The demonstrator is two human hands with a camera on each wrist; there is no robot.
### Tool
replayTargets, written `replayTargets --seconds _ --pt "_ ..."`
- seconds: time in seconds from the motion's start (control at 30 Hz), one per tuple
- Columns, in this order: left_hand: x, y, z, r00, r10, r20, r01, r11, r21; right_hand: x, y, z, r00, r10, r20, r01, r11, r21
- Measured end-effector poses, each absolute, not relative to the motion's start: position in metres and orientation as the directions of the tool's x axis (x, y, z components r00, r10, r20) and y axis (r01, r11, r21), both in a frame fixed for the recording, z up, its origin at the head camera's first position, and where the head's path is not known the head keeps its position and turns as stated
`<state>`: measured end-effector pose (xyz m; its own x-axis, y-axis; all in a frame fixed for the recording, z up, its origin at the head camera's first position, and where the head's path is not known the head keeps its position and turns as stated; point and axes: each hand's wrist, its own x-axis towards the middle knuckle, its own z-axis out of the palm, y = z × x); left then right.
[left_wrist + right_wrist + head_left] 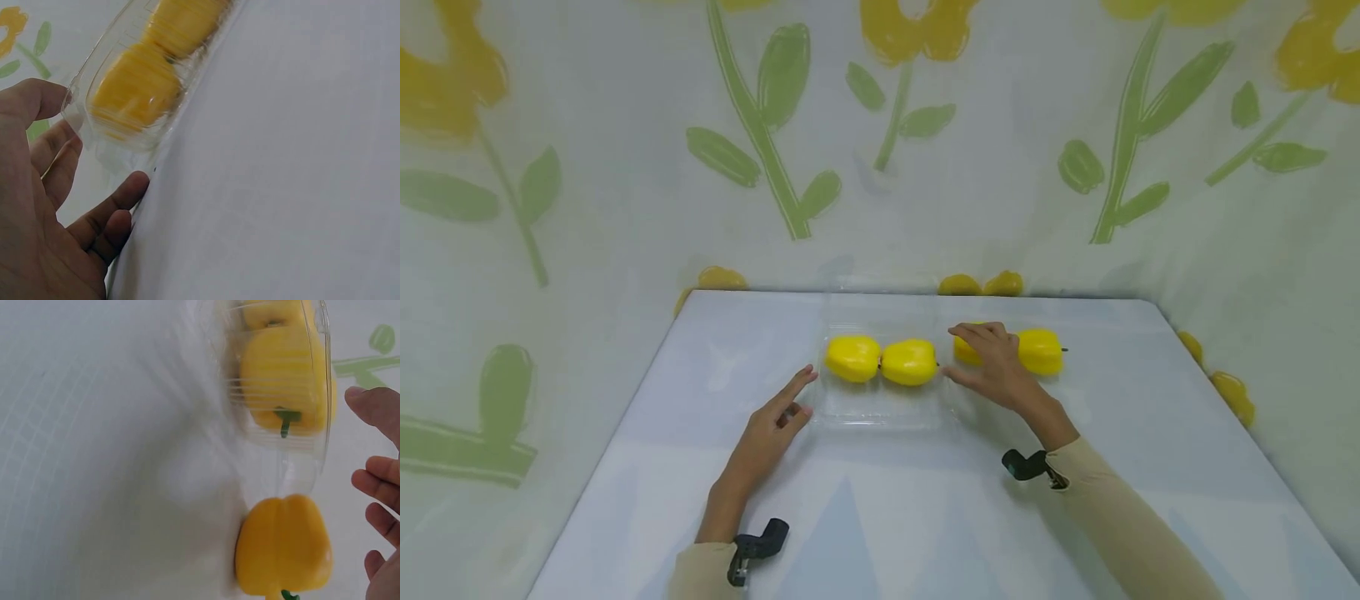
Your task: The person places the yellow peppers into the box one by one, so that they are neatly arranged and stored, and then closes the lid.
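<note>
Two yellow bell peppers [852, 358] lie side by side inside a clear plastic container [880, 412], its transparent lid raised behind. My left hand [763, 437] is at the container's left side; in the left wrist view a fingertip [56, 97] meets the clear rim, the other fingers spread loosely below. To the right of the container, my right hand [1003, 375] is held with loosely bent fingers, overlapping two more yellow bell peppers [1040, 352] in the head view. The right wrist view shows that hand beside the container wall with nothing in its grasp, one loose pepper [284, 547] below.
A white table [685, 500] with pale blue triangle patterns carries everything. Its back edge meets a wall [985, 192] painted with yellow flowers and green leaves. Each wrist wears a small black camera [762, 542] by a beige sleeve [1127, 508].
</note>
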<state>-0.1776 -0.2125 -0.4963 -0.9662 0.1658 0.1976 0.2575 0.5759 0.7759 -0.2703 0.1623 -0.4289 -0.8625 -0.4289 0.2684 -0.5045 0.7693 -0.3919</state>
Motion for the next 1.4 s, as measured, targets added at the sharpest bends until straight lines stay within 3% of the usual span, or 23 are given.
replayTargets --seconds 0.7,1.0,1.4 --pt "-0.177 -0.214 -0.493 -0.965 0.159 0.210 0.263 0.570 0.778 -0.271 0.201 -0.420 -0.855 -0.382 0.352 -0.495 0.803 -0.333" --pt "-0.175 -0.212 -0.496 -0.963 0.180 0.200 0.267 0.563 0.782 -0.269 0.226 -0.431 -0.907 -0.325 0.268 -0.404 0.850 -0.338" --pt "-0.178 -0.211 -0.497 -0.962 0.176 0.208 0.272 0.570 0.776 -0.282 0.256 -0.428 -0.923 -0.298 0.245 -0.364 0.884 -0.295"
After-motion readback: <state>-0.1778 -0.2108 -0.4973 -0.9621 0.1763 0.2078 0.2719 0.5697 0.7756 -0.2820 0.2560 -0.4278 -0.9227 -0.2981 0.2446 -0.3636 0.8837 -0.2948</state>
